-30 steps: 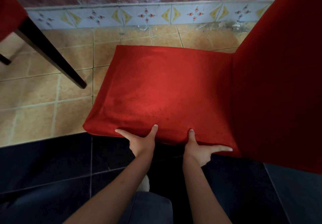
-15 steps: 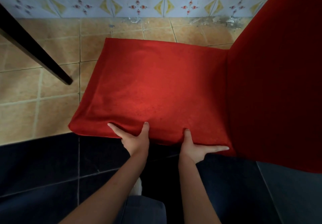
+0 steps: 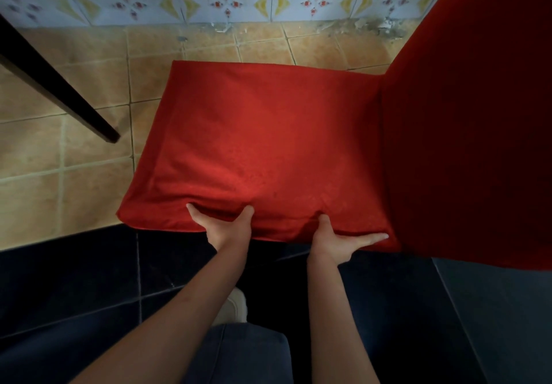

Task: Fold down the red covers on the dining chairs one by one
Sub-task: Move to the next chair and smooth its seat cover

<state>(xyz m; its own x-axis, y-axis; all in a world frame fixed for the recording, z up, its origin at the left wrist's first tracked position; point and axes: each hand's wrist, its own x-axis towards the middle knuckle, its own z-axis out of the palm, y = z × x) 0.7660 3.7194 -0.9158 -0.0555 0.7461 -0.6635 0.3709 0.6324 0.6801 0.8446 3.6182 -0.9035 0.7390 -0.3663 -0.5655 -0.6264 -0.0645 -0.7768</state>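
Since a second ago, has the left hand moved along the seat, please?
No; the left hand still grips the red cover at the same distance from the chair back.

Dining room; covered chair [image 3: 298, 144], tiled floor [image 3: 74, 144]

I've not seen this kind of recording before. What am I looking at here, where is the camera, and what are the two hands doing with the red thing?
There is no machine here: a person wears one wide-angle camera on the head, looking forward and down, so the arms enter from the bottom. The red cover is fabric over a dining chair's seat, and the chair's covered backrest rises at the right. The left hand and the right hand both grip the cover's near edge, thumbs on top and fingers along or under the side. Beyond lie tan floor tiles; a dark leg, likely of other furniture, slants in at the left.
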